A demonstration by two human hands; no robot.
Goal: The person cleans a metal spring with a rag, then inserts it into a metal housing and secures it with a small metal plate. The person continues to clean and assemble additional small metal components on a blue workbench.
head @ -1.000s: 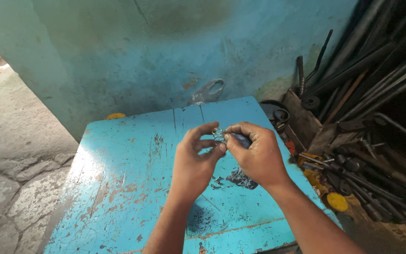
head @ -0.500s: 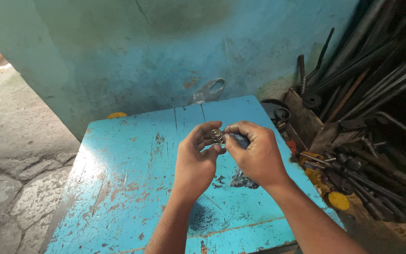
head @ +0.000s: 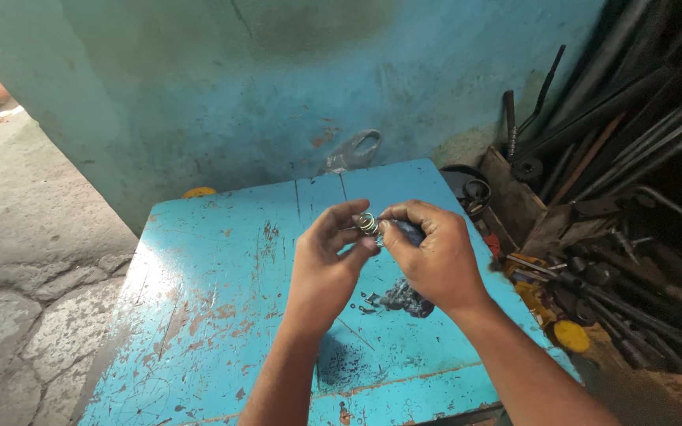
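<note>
A: Two hands meet on one small coiled metal spring (head: 368, 223), held in the air above the blue table (head: 222, 276). Status?

B: Left hand (head: 327, 268) pinches the spring between thumb and forefinger. Right hand (head: 434, 256) closes its fingers (head: 395, 214) on the spring's other side, with a dark part partly hidden in the palm.

A: Step in hand?

B: Judged: fitting or seating the spring against that part.

A: Next move requirement?

B: Keep both pinches firm and aligned; a slipped spring would likely fall toward the small loose metal pieces (head: 369, 300) and dark rag (head: 406, 298) below the fingers.
</note>
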